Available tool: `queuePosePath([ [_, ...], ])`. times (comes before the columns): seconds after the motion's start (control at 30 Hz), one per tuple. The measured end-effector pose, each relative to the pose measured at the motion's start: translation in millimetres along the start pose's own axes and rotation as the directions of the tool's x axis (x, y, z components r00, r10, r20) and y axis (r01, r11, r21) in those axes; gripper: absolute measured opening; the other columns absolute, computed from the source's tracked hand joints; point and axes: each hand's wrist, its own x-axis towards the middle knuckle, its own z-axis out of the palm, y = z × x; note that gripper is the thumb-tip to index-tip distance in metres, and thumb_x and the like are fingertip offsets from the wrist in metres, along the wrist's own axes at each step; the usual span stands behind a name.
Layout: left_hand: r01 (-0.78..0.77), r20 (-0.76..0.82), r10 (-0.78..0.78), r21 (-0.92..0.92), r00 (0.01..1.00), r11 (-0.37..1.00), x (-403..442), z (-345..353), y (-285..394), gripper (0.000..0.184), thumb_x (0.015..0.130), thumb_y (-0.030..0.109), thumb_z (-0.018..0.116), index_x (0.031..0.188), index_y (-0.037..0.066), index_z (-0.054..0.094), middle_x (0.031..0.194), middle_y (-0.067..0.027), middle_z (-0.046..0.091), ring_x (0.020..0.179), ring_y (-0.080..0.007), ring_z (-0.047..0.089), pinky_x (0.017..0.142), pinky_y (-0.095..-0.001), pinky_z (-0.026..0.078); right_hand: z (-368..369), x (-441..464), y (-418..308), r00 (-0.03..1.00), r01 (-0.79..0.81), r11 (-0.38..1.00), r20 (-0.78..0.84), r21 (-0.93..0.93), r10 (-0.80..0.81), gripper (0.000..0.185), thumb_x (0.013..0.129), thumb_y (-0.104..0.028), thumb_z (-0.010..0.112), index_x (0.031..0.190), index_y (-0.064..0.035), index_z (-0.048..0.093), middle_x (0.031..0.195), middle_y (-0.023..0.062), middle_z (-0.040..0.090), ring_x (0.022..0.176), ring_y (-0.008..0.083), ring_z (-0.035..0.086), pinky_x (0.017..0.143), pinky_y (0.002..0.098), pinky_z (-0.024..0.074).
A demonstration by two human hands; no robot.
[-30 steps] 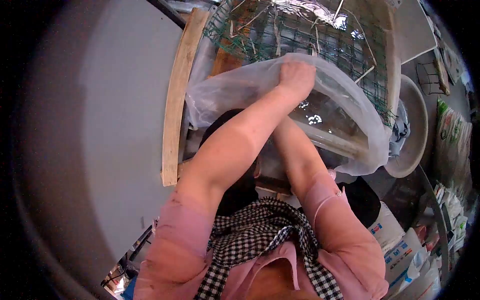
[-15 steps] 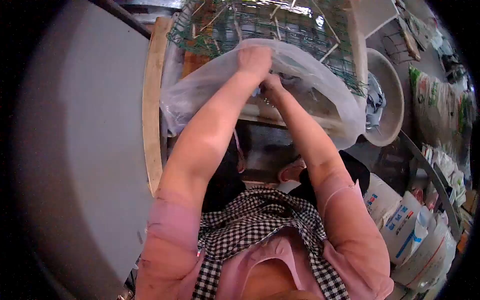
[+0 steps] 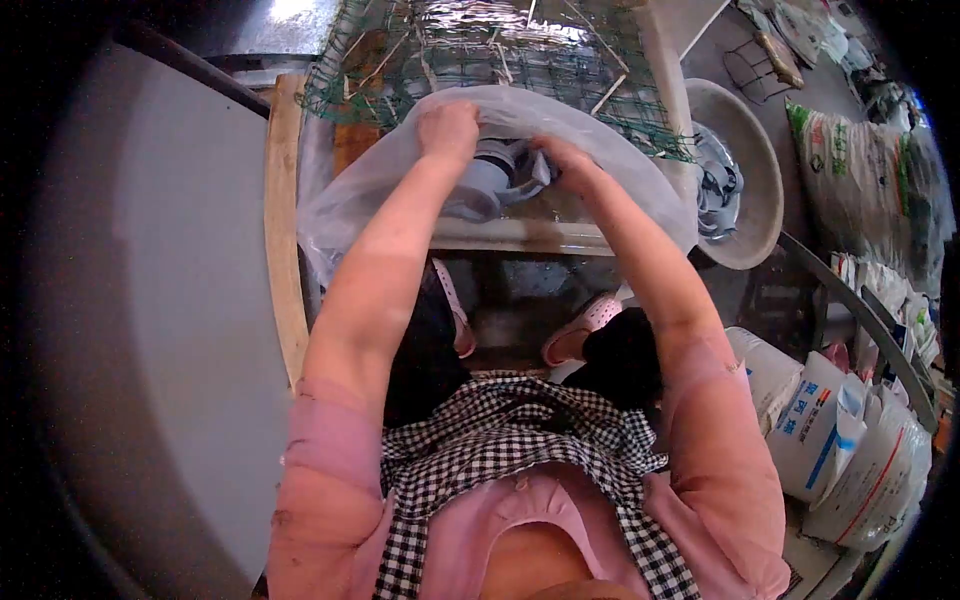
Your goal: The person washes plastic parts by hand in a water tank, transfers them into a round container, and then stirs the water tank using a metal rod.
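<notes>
Grey pieces (image 3: pixel 487 180) sit between left fingers (image 3: pixel 464 116) clenched on a translucent bag (image 3: pixel 362 195) and right fingers (image 3: pixel 552 149) gripping one piece.

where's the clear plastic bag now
In the head view, the clear plastic bag is at upper middle, by the green mesh's near edge, its rim in the left hand.

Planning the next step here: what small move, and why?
Probably use the right hand to ease the grey part deeper into the bag. The left hand is gripping the bag's upper edge, the mouth gapes open, and the part shows in it, with the right hand's fingers at its side.
</notes>
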Motion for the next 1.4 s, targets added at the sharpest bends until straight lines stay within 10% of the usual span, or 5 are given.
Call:
queuePosePath([
  [0.5,0.046,0.035,-0.049,0.073,0.998,0.996,3.6,2.1,5.6,0.016,0.075,0.022,0.056,0.080,0.012,0.066,0.079,-0.0134,0.063,0.078,-0.0310,0.061,0.069,-0.0420,0.046,-44.8,-110.3,-32.6,0.998,0.054,0.952,-0.026,-0.302,-0.065,0.030,0.072,-0.026,0.064,0.088,-0.0006,0.060,0.087,0.0119,0.060,0.083,0.0184,0.058,0.070,0.0350,0.0478],
  [0.6,0.060,0.057,-0.065,0.085,0.996,0.995,7.6,7.2,1.9,0.017,0.075,0.020,0.052,0.078,0.011,0.066,0.079,-0.0143,0.063,0.079,-0.0307,0.061,0.070,-0.0416,0.046,-39.2,-118.3,-37.9,0.942,0.224,0.691,-0.030,-0.688,-0.335,0.049,0.065,-0.024,0.069,0.102,0.0042,0.054,0.094,0.0198,0.059,0.090,0.0246,0.058,0.078,0.0361,0.0464],
  [0.67,0.058,0.096,-0.068,0.109,0.993,0.992,8.5,11.2,-3.5,0.017,0.075,0.021,0.053,0.079,0.011,0.066,0.080,-0.0143,0.063,0.079,-0.0310,0.061,0.071,-0.0415,0.046,-23.5,-137.9,-44.0,0.745,0.460,0.138,0.296,-0.877,-0.598,0.070,0.064,-0.018,0.066,0.122,0.0056,0.035,0.105,0.0230,0.054,0.098,0.0307,0.054,0.085,0.0341,0.0420],
  [0.93,0.102,0.063,-0.102,-0.003,0.993,0.995,13.7,15.0,-16.1,0.016,0.076,0.024,0.059,0.085,0.014,0.068,0.087,-0.0114,0.064,0.085,-0.0288,0.061,0.073,-0.0392,0.047,1.2,-189.8,-71.0,0.536,0.642,-0.228,0.641,-0.732,-0.550,0.082,0.056,-0.011,0.069,0.127,-0.0015,0.029,0.115,0.0238,0.047,0.105,0.0365,0.048,0.090,0.0380,0.0392],
  [1.4,0.191,0.460,-0.105,-0.145,0.882,0.971,39.0,2.9,-46.3,0.037,0.061,0.045,0.074,0.075,0.010,0.069,0.073,-0.0118,0.064,0.071,-0.0260,0.062,0.068,-0.0372,0.047,-83.8,-167.0,-8.9,0.227,0.861,0.047,0.298,-0.507,-0.927,0.084,0.059,-0.011,0.070,0.128,-0.0017,0.023,0.113,0.0170,0.045,0.107,0.0245,0.045,0.095,0.0332,0.0333],
])
